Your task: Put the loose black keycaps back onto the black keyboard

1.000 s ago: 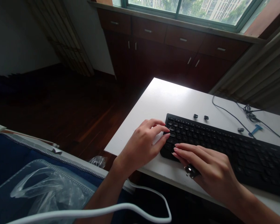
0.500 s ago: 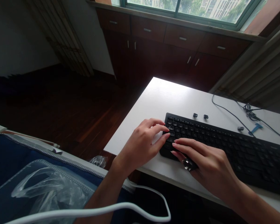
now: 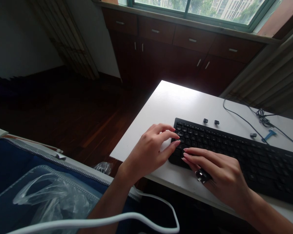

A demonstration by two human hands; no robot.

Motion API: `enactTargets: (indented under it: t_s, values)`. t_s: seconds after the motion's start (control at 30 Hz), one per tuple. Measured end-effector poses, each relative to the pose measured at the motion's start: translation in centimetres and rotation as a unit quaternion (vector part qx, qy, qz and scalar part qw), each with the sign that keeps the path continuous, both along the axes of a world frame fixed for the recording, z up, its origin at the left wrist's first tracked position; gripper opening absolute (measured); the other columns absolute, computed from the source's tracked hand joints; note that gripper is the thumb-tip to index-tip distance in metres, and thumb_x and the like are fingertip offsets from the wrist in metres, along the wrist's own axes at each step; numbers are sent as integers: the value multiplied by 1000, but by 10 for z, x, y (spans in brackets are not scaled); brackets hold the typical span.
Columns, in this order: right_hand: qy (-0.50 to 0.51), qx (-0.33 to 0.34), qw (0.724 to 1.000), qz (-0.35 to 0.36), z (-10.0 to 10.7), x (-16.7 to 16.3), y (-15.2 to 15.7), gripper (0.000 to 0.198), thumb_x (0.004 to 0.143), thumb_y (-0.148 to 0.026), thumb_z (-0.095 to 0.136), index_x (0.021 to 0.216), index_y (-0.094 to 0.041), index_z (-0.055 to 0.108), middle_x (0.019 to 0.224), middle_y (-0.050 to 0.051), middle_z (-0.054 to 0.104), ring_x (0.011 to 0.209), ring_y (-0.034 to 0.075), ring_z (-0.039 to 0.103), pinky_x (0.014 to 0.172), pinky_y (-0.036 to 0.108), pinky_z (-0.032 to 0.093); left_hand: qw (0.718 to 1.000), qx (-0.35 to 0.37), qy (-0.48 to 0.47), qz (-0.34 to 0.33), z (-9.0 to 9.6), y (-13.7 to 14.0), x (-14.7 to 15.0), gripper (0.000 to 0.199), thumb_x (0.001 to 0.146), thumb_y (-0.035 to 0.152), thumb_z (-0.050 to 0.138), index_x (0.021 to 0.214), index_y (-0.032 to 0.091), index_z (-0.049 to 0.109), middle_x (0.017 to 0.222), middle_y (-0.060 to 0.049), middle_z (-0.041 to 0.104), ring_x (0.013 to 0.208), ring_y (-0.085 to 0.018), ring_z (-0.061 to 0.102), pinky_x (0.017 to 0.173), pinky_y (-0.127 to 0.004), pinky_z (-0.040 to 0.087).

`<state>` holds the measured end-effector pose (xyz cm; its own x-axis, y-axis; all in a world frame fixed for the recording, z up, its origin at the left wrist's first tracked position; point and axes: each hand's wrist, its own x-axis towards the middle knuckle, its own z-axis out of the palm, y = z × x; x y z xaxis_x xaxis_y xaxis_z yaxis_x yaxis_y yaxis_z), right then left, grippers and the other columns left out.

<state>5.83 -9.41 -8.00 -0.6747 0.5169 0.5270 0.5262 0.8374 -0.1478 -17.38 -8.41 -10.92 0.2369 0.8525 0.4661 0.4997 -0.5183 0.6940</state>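
Note:
A black keyboard [image 3: 236,148] lies at a slant on the white table. My left hand [image 3: 152,144] is at its left end, thumb and fingers apart, fingertips resting on the leftmost keys. Just right of it, my right hand [image 3: 217,170] has its fingers drawn together, tips at the lower-left keys. Tucked under those fingers is a small black object with shiny metal parts [image 3: 202,176]; its kind is not clear, and my fingers hide part of it. Behind the keyboard lie loose black keycaps [image 3: 216,122] and a small blue tool [image 3: 270,134].
A dark cable [image 3: 262,118] runs bundled across the white table [image 3: 146,120]. At lower left, a clear plastic bag [image 3: 56,195] lies on a blue padded surface [image 3: 12,169]. A white cable [image 3: 100,222] loops in front. Wooden cabinets [image 3: 168,61] stand under the window.
My right hand has shifted slightly right and down, its fingertips drawing a little away from my left thumb. My left hand stays at the same keys. The view has moved slightly.

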Motion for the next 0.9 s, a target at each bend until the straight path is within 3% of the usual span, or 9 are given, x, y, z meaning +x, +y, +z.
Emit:
enactTargets:
  t_s: [0.23, 0.37, 0.43, 0.5, 0.57, 0.63, 0.77, 0.9]
  values:
    - [-11, -93, 996, -6, 5, 4, 1, 20, 94, -13, 67, 111, -21, 72, 119, 9, 73, 86, 18, 75, 71, 28, 59, 996, -12, 16, -90, 6, -4, -4, 19, 96, 33, 69, 113, 25, 74, 136, -4, 62, 125, -21, 55, 104, -35, 53]
    - [140, -137, 980, -46, 24, -3, 1, 8, 92, -13, 69, 88, -21, 68, 90, 5, 71, 70, 14, 66, 59, 25, 52, 995, -17, 4, -95, 7, -4, -4, 20, 96, 33, 70, 113, 25, 74, 136, -5, 62, 125, -22, 56, 103, -36, 54]
    - [257, -205, 943, -58, 38, -12, 2, 29, 95, -21, 66, 68, -21, 59, 67, 2, 60, 57, 13, 55, 49, 27, 45, 997, -17, -15, -74, 5, -3, -4, 17, 100, 29, 63, 112, 24, 74, 133, -6, 63, 121, -21, 59, 103, -36, 54]
    - [365, -329, 871, -22, 53, -25, 4, 49, 100, -32, 58, 54, -21, 45, 49, -1, 41, 46, 12, 41, 40, 28, 36, 999, -15, -36, -36, 4, -1, -3, 19, 103, 25, 56, 114, 23, 72, 128, -6, 65, 119, -20, 61, 105, -36, 53]
    - [409, -437, 800, 36, 64, -40, 8, 56, 98, -36, 58, 48, -22, 37, 43, -3, 31, 38, 11, 31, 34, 28, 28, 999, -14, -45, 2, 3, 1, -2, 20, 103, 23, 56, 116, 23, 71, 124, -6, 66, 117, -19, 62, 105, -35, 51]
    - [432, -461, 772, 63, 67, -54, 12, 56, 93, -33, 62, 46, -22, 35, 41, -3, 29, 37, 10, 27, 33, 28, 23, 998, -22, -43, 28, 2, 2, -2, 19, 103, 24, 57, 116, 23, 71, 123, -5, 67, 116, -20, 63, 104, -36, 51]
    - [468, -451, 757, 72, 48, -66, 18, 57, 94, -33, 61, 48, -22, 29, 43, -5, 25, 38, 9, 23, 36, 28, 22, 997, -46, -40, 41, 1, 2, -2, 19, 102, 27, 57, 114, 24, 71, 122, -5, 67, 114, -22, 64, 101, -37, 52]
    - [406, -472, 780, 67, 30, -63, 19, 54, 98, -38, 60, 51, -21, 40, 47, -4, 30, 43, 10, 26, 40, 28, 18, 997, -52, -38, 50, 1, 1, -2, 17, 101, 27, 59, 112, 23, 72, 121, -5, 67, 113, -21, 64, 101, -37, 52]
